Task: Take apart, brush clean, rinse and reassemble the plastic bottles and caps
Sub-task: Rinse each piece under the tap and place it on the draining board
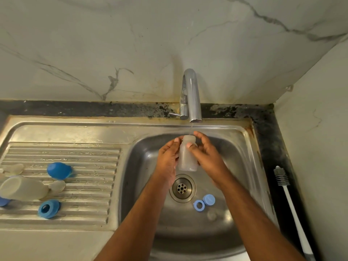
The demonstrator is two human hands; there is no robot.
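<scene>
A small translucent plastic bottle (pixel 186 157) stands upright over the sink basin (pixel 143 166), its open mouth under a thin stream from the tap (pixel 192 95). My left hand (pixel 167 159) holds its left side. My right hand (pixel 205 153) grips its right side, thumb across the front and fingers behind the neck. On the basin floor lie a light-blue ring (pixel 199 205), a light-blue cap (pixel 209 199) and a clear teat (pixel 211 215). The bottle brush (pixel 290 204) lies on the dark counter at the right.
The ribbed drainboard (pixel 75 215) at the left holds a larger translucent bottle (pixel 22 188) on its side, a blue dome cap (pixel 59 170), a blue collar ring (pixel 49 208), two clear teats (pixel 57 185) and a blue piece at the edge. The drain (pixel 182 188) sits below my hands.
</scene>
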